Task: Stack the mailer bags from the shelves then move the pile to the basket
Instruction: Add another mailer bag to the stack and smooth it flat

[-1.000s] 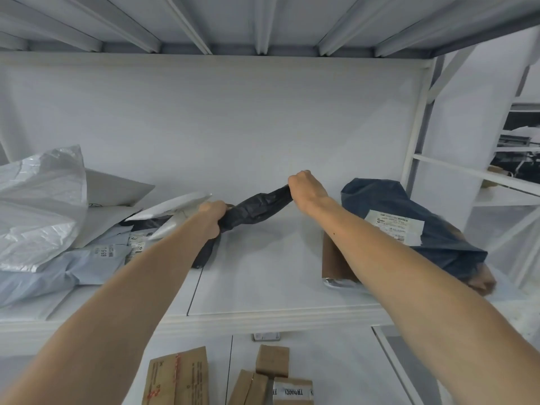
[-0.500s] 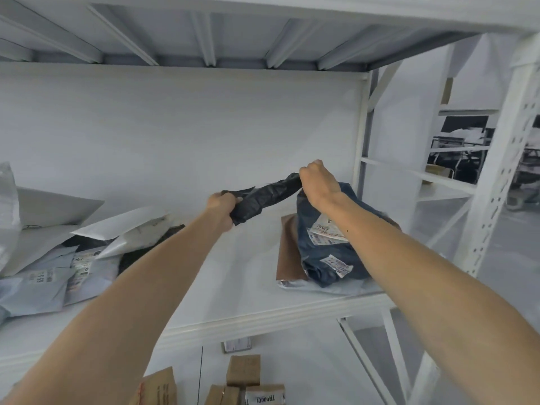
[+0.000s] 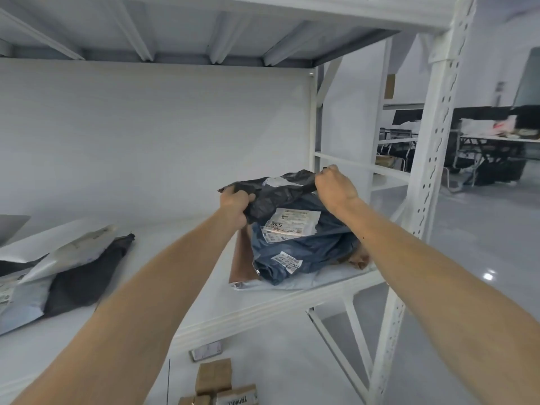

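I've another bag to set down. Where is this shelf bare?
The shelf is bare between the loose mailers at left and the navy mailer pile at right. Both ends are crowded; left hand and right hand hold a black mailer over the pile.

Left hand (image 3: 235, 207) and right hand (image 3: 333, 185) reach forward, both clenched tight, the right slightly higher.

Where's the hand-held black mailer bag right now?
Head view, right of centre: the black mailer bag is held between the left hand and right hand, just above the dark blue mailer.
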